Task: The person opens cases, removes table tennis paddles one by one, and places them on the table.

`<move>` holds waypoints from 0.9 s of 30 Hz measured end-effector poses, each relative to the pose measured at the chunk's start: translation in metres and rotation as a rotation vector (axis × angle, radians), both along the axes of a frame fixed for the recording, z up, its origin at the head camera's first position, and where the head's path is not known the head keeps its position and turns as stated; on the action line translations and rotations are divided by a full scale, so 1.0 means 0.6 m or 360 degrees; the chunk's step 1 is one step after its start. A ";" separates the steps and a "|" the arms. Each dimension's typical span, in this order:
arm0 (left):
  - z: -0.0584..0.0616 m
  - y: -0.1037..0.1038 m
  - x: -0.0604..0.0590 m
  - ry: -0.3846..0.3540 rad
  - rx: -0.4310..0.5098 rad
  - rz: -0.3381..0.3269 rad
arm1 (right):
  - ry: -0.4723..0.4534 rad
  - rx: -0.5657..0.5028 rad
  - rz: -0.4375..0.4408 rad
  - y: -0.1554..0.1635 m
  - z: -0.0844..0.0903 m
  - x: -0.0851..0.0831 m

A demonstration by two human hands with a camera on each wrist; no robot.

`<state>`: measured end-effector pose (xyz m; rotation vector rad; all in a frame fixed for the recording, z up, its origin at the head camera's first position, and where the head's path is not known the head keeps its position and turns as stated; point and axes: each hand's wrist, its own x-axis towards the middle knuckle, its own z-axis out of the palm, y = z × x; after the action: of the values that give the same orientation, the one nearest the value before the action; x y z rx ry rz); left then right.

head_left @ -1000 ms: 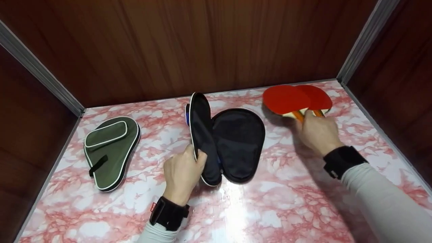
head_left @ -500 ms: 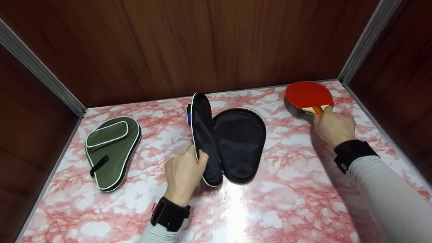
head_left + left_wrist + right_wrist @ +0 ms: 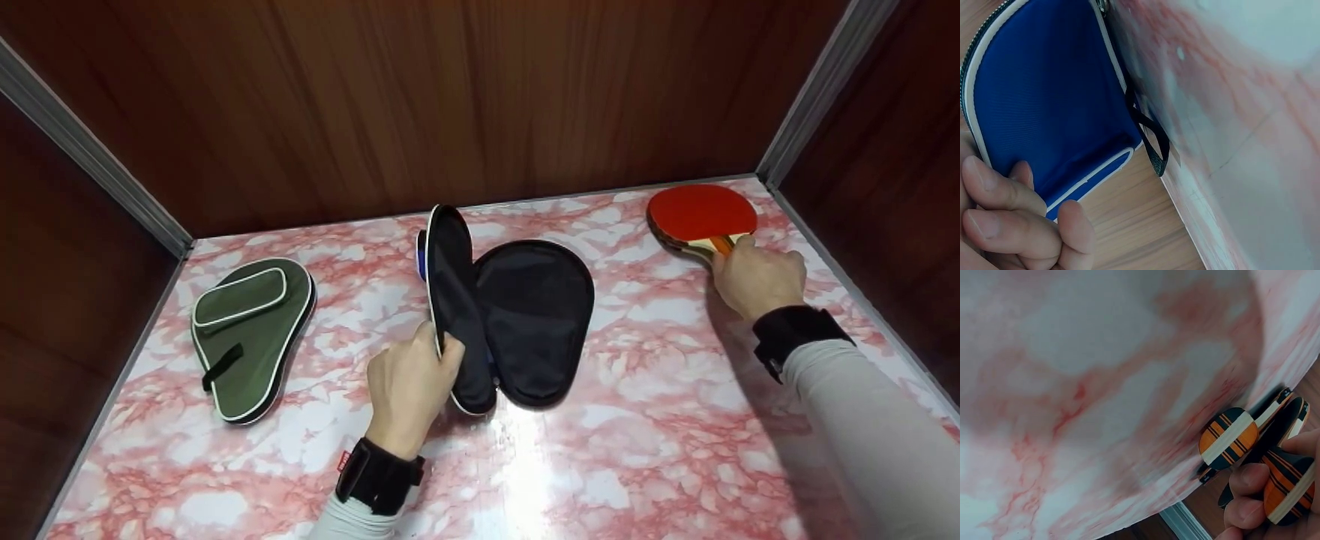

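Head view: near the centre of the frame the left hand pinches the rim of the raised flap of the open paddle case — thumb inside, fingers outside. The grip props the flap on edge, so the black lining of the lower half lies bare and clear of the flap. At the upper right, close to the corner where the marble-patterned bench meets the wooden wall, the right hand is clenched round the handles of the red table tennis paddles. The blades look stacked one on the other and point away from the person, well apart from the case. At the left lies a green paddle case, zipped, flat, untouched.

Left wrist view: the fingers curl over the white-piped edge of the flap, whose blue outer fabric fills the upper left. A black strap loop hangs from the flap beside the bench surface at the right. The flap stands clear of the bench, consistent with a hold that keeps it up.

Right wrist view: at the lower right two striped orange-and-black handle ends show side by side, the fingers wrapped about them — one grip takes both paddles, pressed together so neither slips. The pink-veined bench fills the rest.
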<state>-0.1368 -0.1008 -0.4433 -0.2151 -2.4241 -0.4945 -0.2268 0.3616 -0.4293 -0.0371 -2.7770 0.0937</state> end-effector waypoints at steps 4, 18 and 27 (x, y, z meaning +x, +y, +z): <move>-0.001 0.000 0.000 0.0017 0.0001 -0.0006 | 0.0027 -0.0011 -0.0003 0.002 -0.004 -0.003; 0.001 0.000 0.000 -0.0001 -0.0001 0.0010 | 0.0131 -0.0028 -0.0059 0.002 -0.022 -0.008; 0.003 0.002 0.000 -0.0011 0.0003 0.0016 | 0.0173 -0.0046 -0.0041 0.006 -0.028 -0.006</move>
<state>-0.1367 -0.0994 -0.4413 -0.2007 -2.4301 -0.4934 -0.2305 0.3651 -0.4458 -0.0730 -2.6660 0.1256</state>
